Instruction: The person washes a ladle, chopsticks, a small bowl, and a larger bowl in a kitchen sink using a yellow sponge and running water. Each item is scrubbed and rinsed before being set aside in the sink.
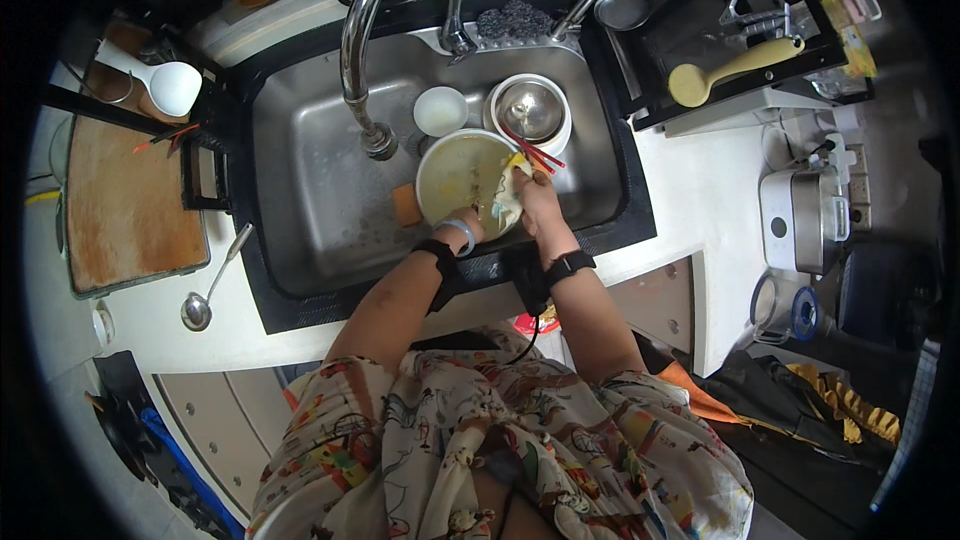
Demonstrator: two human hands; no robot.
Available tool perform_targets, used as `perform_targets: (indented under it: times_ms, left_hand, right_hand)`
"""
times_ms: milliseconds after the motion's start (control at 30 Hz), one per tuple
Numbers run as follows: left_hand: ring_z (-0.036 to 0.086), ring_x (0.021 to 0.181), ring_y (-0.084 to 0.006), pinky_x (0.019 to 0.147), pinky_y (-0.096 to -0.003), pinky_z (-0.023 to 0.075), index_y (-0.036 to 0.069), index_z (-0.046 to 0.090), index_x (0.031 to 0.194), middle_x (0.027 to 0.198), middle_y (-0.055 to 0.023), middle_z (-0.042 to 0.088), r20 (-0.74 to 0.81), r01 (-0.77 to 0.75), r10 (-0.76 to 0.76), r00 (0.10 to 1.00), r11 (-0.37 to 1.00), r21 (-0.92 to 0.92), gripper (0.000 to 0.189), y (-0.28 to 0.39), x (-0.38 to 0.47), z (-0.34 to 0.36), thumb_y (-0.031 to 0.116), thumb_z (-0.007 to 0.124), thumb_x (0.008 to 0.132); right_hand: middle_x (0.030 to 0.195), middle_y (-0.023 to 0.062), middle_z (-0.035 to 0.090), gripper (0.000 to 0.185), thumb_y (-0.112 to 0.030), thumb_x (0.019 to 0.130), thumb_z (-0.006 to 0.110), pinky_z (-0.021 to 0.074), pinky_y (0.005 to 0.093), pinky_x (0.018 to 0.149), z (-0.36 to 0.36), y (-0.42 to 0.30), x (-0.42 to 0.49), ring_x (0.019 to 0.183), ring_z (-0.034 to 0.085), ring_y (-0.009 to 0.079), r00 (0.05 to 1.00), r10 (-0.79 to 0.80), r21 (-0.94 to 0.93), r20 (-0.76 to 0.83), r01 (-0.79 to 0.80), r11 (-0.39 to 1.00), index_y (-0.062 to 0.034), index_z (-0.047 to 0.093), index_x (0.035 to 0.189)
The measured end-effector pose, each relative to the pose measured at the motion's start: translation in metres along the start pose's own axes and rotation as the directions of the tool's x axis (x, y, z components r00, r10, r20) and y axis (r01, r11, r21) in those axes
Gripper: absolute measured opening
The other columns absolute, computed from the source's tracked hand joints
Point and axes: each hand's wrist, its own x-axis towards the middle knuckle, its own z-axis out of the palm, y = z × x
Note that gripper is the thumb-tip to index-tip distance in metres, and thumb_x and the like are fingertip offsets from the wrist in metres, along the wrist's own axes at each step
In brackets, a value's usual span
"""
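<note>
A large white bowl [444,176] of cloudy yellowish water stands in the steel sink [315,202]. My right hand [538,199] grips a pale patterned cloth [508,195] with a yellow patch at the bowl's right side. My left hand [466,225] is at the bowl's near edge, its fingers partly in the water; whether it holds anything is hidden. Behind the bowl stands a small white bowl [441,111]. To the right, a metal bowl [531,114] rests in a white one, with red-ended chopsticks [541,156] beside my right hand. An orange sponge [406,205] lies left of the large bowl.
A chrome faucet [358,52] arches over the sink's left half. A steel-wool scourer [514,19] lies at the back rim. A wooden cutting board [127,210] and a metal ladle [196,311] are on the left; a yellow spoon [694,85] lies on the rack at the right.
</note>
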Motion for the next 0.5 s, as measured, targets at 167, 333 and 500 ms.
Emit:
perform_targets:
  times_ms: [167, 333, 500]
  left_hand:
    - [0.058, 0.059, -0.0207, 0.053, -0.0319, 0.0459, 0.002, 0.061, 0.082, 0.082, -0.0136, 0.061, 0.167, 0.038, 0.058, 0.984, 0.853, -0.52, 0.022, -0.044, -0.035, -0.035, 0.018, 0.045, 0.084]
    - [0.037, 0.045, -0.0075, 0.038, -0.0223, 0.0302, 0.007, 0.049, 0.084, 0.062, 0.0011, 0.042, 0.201, 0.14, 0.121, 0.972, 0.386, -0.912, 0.01, -0.1, -0.119, -0.075, 0.014, 0.044, 0.09]
    - [0.029, 0.045, -0.0055, 0.038, -0.0208, 0.0198, 0.009, 0.048, 0.085, 0.061, 0.0035, 0.038, 0.007, 0.005, 0.007, 1.0, 0.28, -0.96, 0.013, -0.117, -0.155, -0.078, 0.017, 0.042, 0.093]
  right_hand:
    - [0.098, 0.0112, 0.061, 0.027, -0.019, 0.093, 0.044, 0.051, 0.0339, 0.073, 0.01, -0.012, -0.004, 0.084, 0.062, 0.0239, 0.97, 0.176, 0.267, 0.169, -0.217, 0.939, 0.0, 0.049, 0.112]
    - [0.112, 0.0089, 0.057, 0.033, -0.03, 0.095, 0.038, 0.0416, 0.0487, 0.09, 0.048, -0.005, -0.009, 0.103, 0.054, 0.0273, 0.858, 0.344, 0.347, 0.382, -0.478, 0.807, -0.0071, 0.046, 0.119]
    - [0.116, 0.0084, 0.052, 0.034, -0.034, 0.095, 0.04, 0.0365, 0.0615, 0.086, 0.113, 0.014, -0.04, 0.104, 0.052, 0.0312, 0.748, 0.398, 0.128, 0.531, -0.535, 0.835, -0.0119, 0.042, 0.12]
